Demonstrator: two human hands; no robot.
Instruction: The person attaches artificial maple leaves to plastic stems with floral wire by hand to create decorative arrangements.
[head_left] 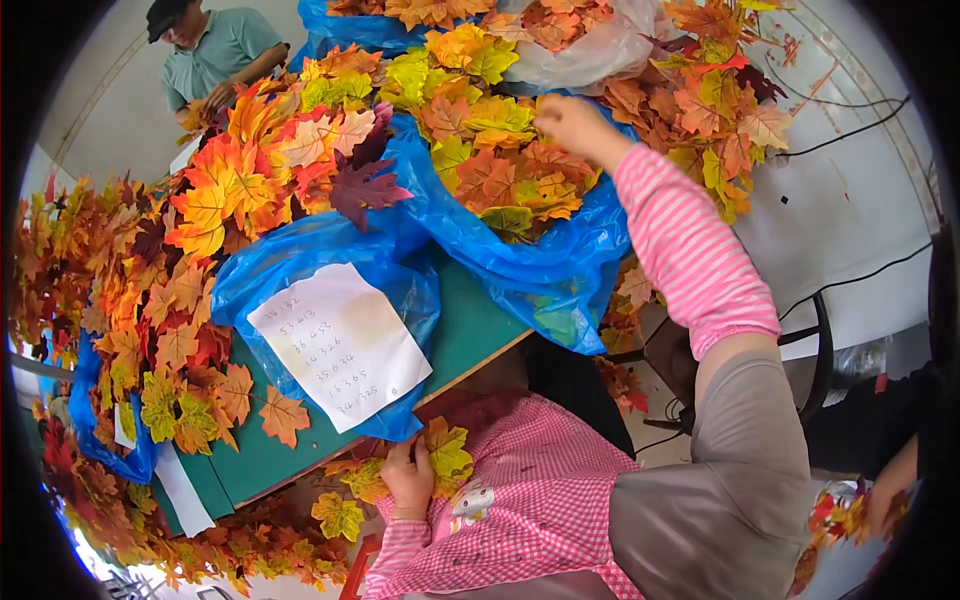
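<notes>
Blue plastic bag [485, 260] sits on the green table [465, 320], its artificial maple leaves [490, 180] lying just left and near of my right hand [575, 122], the nearer of the two. Those fingers are curled at the pile's far-right edge; whether they pinch a leaf, I cannot tell. My left hand [406, 485], well apart by the table's near edge, grips yellow-green maple leaves [448, 450].

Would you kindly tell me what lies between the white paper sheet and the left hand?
In the head view, a narrow strip of blue plastic bag shows between the white paper sheet and the left hand.
</notes>
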